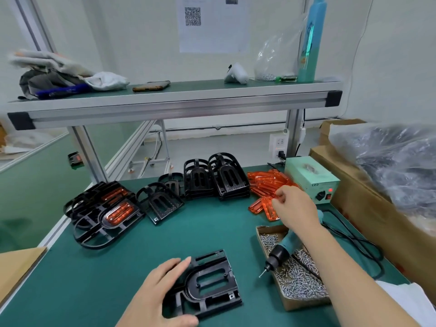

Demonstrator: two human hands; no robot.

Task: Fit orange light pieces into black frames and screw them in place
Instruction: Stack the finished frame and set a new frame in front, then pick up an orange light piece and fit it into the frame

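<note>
Two grips: left grip (155, 293) clasps black frame (212, 283); right grip (295, 208) curls over orange pieces (266, 182), hold unclear.

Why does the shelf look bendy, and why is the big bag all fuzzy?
Head view: the wide-angle lens bows the shelf rail; the plastic bag at the right edge looks smeared and soft; the black frame nearest the camera is sharp.
</note>
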